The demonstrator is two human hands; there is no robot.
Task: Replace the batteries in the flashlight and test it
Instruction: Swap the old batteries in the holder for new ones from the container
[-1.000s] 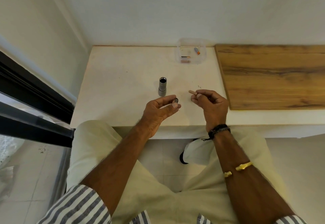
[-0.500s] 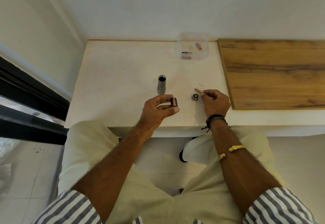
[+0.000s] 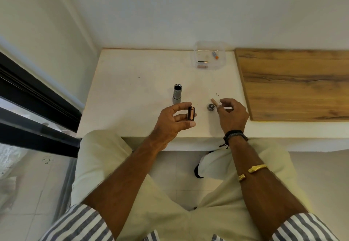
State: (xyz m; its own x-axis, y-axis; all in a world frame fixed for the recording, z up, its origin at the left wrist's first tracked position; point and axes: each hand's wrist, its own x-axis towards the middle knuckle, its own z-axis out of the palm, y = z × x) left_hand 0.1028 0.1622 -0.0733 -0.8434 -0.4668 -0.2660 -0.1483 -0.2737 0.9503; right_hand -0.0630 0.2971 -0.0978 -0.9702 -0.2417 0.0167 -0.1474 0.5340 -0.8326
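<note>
The grey flashlight body (image 3: 177, 94) stands upright on the white table (image 3: 132, 93), its open end facing up. My left hand (image 3: 171, 121) holds a dark, copper-coloured battery holder (image 3: 191, 113) between thumb and fingers just in front of the body. The round tail cap (image 3: 211, 106) lies on the table to the right. My right hand (image 3: 231, 115) hovers beside the cap and pinches a small tan battery (image 3: 215, 101) whose end sticks out past the fingers.
A clear plastic box (image 3: 222, 64) at the back of the table holds a few small batteries (image 3: 215, 55). A wooden board (image 3: 294, 83) covers the table's right side. A dark window frame (image 3: 34, 108) runs along the left. My knees are under the table's front edge.
The tail cap now lies on the table beside my right hand. My left hand has turned the battery holder so its side shows. The camera moved closer.
</note>
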